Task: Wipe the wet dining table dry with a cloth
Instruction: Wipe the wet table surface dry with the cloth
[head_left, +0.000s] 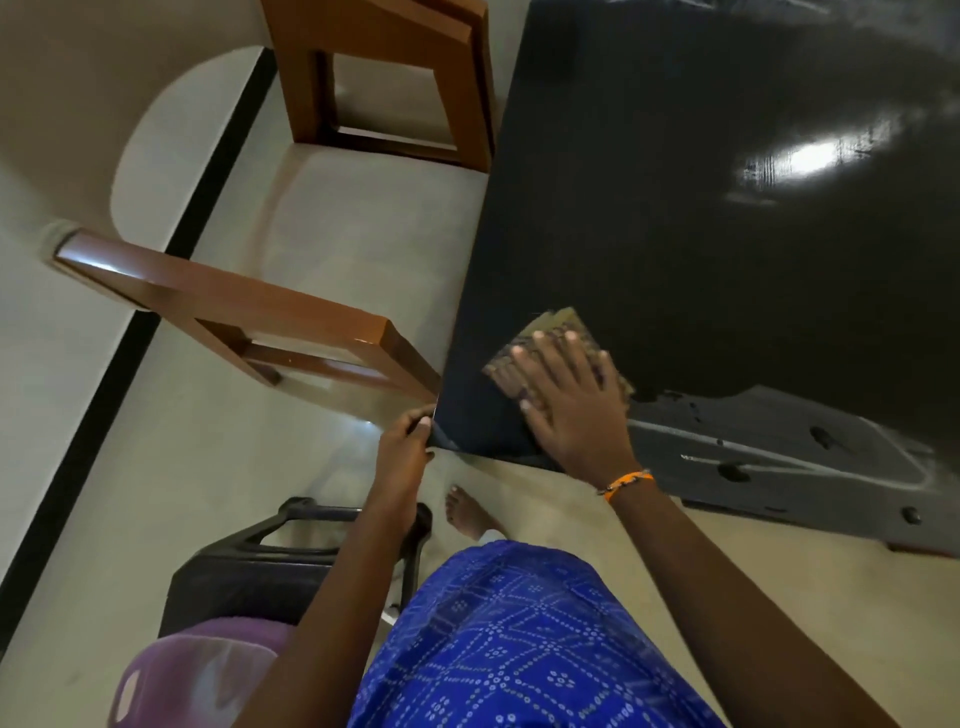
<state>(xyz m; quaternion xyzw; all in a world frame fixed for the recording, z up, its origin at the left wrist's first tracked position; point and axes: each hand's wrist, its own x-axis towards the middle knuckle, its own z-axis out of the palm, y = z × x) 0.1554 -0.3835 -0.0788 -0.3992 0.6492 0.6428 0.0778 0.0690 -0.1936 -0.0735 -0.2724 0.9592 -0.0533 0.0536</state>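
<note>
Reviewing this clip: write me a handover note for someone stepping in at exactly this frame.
Right hand: flat, fingers straight, pressing the cloth onto the dining table near its front-left corner.
Left hand: grips that corner's edge.
Done: cannot tell how much is dry; the top shows glare and streaks.
Left: a paler wet-looking patch with droplets along the near edge, right of the cloth. Wipe that next.

Head-worn view, steeply downward, close

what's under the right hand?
A folded patterned cloth, pressed flat onto the dark dining table by the right hand. Its far edge shows past the fingertips; the part beneath the palm is covered. The left hand grips the table's near corner.
</note>
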